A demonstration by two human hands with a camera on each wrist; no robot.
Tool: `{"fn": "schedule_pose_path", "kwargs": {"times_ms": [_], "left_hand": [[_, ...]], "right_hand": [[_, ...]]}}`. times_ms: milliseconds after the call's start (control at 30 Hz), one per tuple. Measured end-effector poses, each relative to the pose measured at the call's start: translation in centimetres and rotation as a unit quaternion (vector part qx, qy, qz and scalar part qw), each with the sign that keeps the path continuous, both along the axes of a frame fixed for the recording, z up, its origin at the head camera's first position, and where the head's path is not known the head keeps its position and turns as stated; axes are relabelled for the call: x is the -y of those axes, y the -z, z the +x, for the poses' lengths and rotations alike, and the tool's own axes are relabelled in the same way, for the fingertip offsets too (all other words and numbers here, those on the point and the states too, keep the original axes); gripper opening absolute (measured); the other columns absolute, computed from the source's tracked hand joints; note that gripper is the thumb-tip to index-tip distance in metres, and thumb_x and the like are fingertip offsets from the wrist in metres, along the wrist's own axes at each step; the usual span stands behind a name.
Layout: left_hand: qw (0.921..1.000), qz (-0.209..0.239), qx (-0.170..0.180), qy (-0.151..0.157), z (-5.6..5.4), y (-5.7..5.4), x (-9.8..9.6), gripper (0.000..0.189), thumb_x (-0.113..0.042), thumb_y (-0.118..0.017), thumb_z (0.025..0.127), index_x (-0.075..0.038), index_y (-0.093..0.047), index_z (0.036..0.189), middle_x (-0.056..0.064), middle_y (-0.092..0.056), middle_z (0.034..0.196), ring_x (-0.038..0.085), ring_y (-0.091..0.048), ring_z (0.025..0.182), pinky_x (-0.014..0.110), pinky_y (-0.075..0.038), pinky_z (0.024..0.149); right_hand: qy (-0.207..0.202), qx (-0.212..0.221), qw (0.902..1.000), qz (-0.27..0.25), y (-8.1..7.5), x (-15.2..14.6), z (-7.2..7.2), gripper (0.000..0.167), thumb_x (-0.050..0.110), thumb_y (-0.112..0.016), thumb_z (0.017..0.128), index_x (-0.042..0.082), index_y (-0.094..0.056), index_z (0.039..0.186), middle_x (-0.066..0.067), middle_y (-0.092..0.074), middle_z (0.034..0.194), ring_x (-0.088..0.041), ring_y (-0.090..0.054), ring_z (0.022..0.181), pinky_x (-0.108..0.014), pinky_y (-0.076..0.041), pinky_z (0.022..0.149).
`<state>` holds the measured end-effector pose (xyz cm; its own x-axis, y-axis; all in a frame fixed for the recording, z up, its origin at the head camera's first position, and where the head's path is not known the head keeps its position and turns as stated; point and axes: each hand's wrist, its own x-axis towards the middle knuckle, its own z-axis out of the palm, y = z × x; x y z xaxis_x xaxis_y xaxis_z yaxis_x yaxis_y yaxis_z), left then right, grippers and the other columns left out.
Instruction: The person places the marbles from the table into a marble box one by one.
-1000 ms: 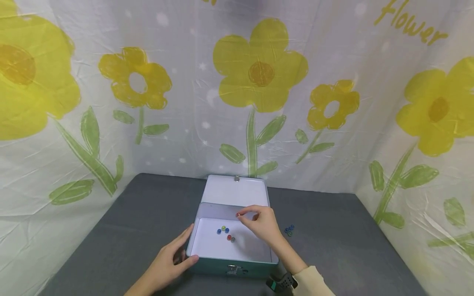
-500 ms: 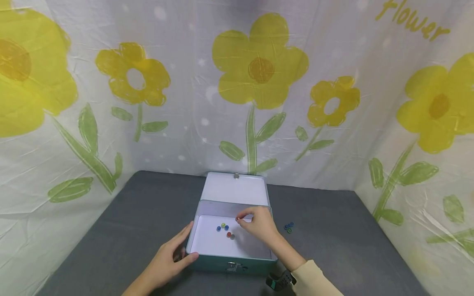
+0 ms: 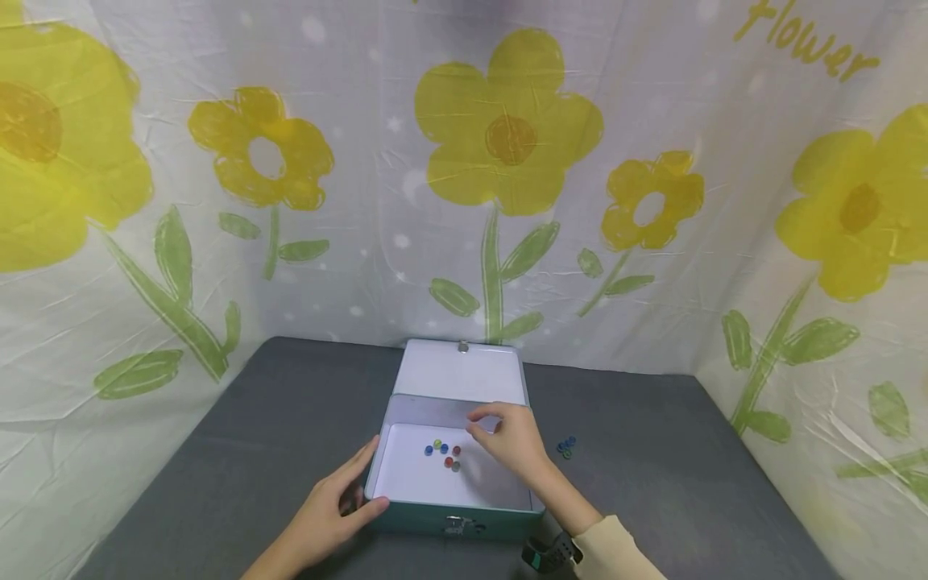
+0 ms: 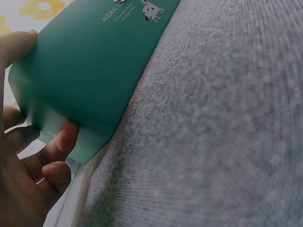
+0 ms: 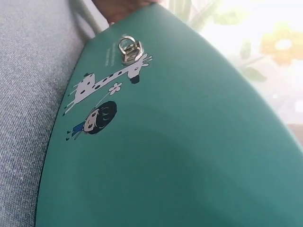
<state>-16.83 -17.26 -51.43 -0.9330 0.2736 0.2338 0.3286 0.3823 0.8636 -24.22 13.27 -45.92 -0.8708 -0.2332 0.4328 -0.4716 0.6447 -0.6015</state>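
A green tin box (image 3: 406,522) with a white inside stands on the table, its lid (image 3: 460,374) folded back. My left hand (image 3: 329,507) holds the box's front left corner, thumb on the front rim and fingers along the left side. In the left wrist view, fingertips (image 4: 68,135) touch the green wall. Over the box's right half is my right hand (image 3: 511,439), thumb and index finger apart with nothing visible between them. Just left of those fingertips lies a red marble (image 3: 456,450) on the box floor. Beside it are another red marble (image 3: 449,462), a greyish one (image 3: 455,466), blue marbles (image 3: 428,450) and a yellow-green one (image 3: 437,444).
Several blue and green marbles (image 3: 565,447) lie clustered on the dark grey table (image 3: 652,483), right of the box. A metal clasp (image 3: 457,524) sits on the box front. Behind the table hangs a flower-printed curtain (image 3: 377,242).
The right thumb and index finger have parted and let go of the red marble, which now lies on the box floor. My left hand keeps its place at the corner.
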Motion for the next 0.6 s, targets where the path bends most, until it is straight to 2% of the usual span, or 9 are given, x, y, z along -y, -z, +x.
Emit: {"fn": "schedule_pose_path", "kwargs": {"times_ms": [167,333,433,600], "left_hand": [[0.9999,-0.008,0.007,-0.004,0.0,-0.1,0.0,0.081,-0.027,-0.082,0.095,-0.015,-0.041,0.164,0.019,-0.054,0.149,0.004,-0.048,0.071,0.022,-0.043,0.058],[0.9996,-0.019,0.020,-0.009,0.0,-0.1,-0.1,0.082,-0.028,-0.082,0.095,-0.016,-0.041,0.165,0.019,-0.051,0.155,0.005,-0.048,0.072,0.021,-0.043,0.059],[0.9989,-0.030,0.032,-0.015,0.0,-0.1,-0.1,0.083,-0.030,-0.082,0.095,-0.016,-0.040,0.165,0.019,-0.047,0.160,0.005,-0.049,0.073,0.021,-0.043,0.061],[0.9983,-0.033,0.044,-0.020,-0.1,-0.3,-0.1,0.084,-0.032,-0.083,0.094,-0.018,-0.040,0.165,0.017,-0.050,0.157,0.006,-0.050,0.074,0.022,-0.043,0.061]], "right_hand": [[-0.007,-0.015,0.9997,-0.017,-0.4,-0.2,0.5,0.010,0.007,-0.086,0.088,0.006,-0.084,0.098,-0.005,-0.081,0.095,0.006,-0.029,0.040,-0.019,-0.028,0.041],[-0.002,-0.029,0.9993,-0.024,-0.5,-0.7,1.2,0.011,0.007,-0.087,0.088,0.009,-0.084,0.098,-0.002,-0.081,0.094,0.007,-0.030,0.040,-0.019,-0.029,0.041],[0.004,-0.025,0.9990,-0.037,-0.7,-1.2,1.6,0.011,0.007,-0.086,0.089,0.009,-0.084,0.100,-0.002,-0.081,0.094,0.005,-0.031,0.040,-0.019,-0.028,0.042],[0.007,-0.026,0.9973,-0.068,-0.8,-2.2,2.1,0.014,0.006,-0.086,0.089,0.011,-0.084,0.102,-0.001,-0.081,0.095,0.006,-0.029,0.039,-0.017,-0.027,0.041]]}}
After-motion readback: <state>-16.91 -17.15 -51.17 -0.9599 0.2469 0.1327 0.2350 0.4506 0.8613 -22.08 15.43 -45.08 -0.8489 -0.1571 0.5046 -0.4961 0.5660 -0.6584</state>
